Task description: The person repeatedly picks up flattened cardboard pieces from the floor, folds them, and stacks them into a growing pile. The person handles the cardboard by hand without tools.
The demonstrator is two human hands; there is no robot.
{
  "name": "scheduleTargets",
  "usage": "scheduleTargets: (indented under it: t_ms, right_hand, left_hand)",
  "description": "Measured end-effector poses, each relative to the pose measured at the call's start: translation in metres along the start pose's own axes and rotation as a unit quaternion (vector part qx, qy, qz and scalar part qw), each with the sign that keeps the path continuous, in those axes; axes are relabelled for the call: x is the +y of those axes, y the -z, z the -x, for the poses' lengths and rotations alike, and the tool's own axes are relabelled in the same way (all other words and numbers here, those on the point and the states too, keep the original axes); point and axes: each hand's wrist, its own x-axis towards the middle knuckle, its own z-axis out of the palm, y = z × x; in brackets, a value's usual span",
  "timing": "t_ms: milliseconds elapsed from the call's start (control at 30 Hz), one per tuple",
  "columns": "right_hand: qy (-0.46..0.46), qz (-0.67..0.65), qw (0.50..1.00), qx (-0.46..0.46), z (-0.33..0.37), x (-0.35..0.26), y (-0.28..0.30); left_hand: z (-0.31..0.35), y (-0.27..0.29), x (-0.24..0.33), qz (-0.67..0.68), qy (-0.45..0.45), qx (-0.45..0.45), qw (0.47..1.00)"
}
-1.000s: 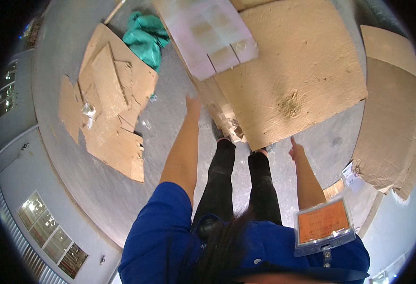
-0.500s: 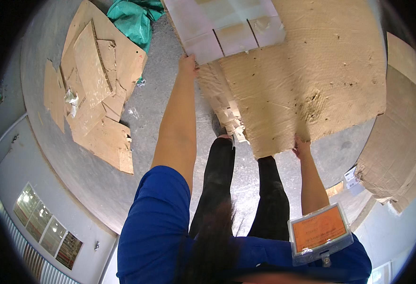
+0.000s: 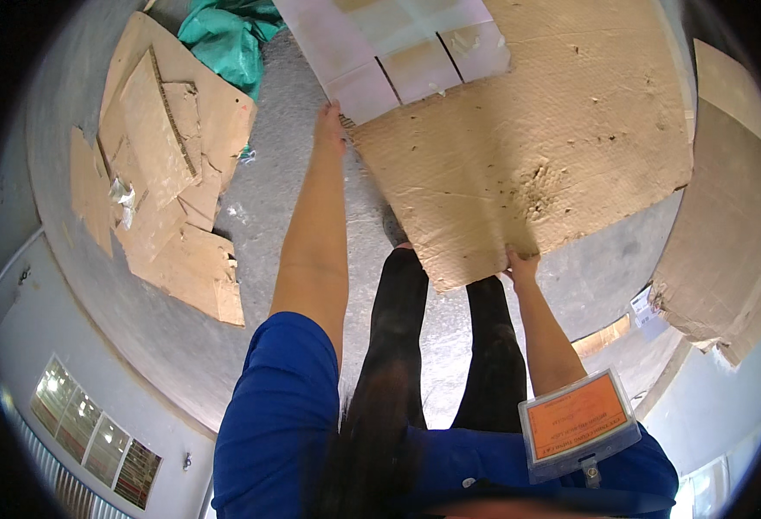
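Observation:
A large brown cardboard sheet (image 3: 605, 112) spreads in front of me, with dents and small holes in its face. On its upper left part lies a pale, pinkish-white cardboard piece (image 3: 398, 52) with two dark slits. My left hand (image 3: 332, 130) grips the left side, at the lower left corner of the pale piece where it meets the brown sheet. My right hand (image 3: 521, 265) is closed on the near edge of the brown sheet, thumb on top. The fingers beneath the sheet are hidden.
On the grey concrete floor (image 3: 285, 182) at the left lies a pile of torn cardboard (image 3: 160, 130). A green plastic sack (image 3: 224, 43) sits behind it. More cardboard (image 3: 726, 199) leans or lies at the far right, near a small white labelled piece (image 3: 644, 303).
The brown sheet has shifted left, its left edge now nearer my left hand and covering the layered strip beneath. My right hand has moved left with it.

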Motion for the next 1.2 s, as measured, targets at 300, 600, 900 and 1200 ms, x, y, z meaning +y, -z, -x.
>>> scheduleTargets:
  t_ms: [300,600,900,1200]
  right_hand:
    - [-0.062,0.082,0.994,0.04,-0.008,0.007,-0.007]
    - [-0.08,-0.076,0.992,-0.066,0.007,-0.016,0.015]
    - [-0.073,-0.074,0.991,-0.088,0.0,-0.011,0.016]
    - [-0.091,-0.068,0.987,-0.11,-0.008,-0.007,0.019]
  left_hand:
    - [-0.02,-0.015,-0.01,-0.024,-0.043,0.019,0.999]
    - [-0.064,0.001,-0.04,-0.111,-0.191,0.117,0.968]
    - [-0.025,-0.013,-0.028,-0.277,-0.253,0.139,0.917]
    - [-0.029,-0.01,-0.033,-0.231,-0.209,0.134,0.941]
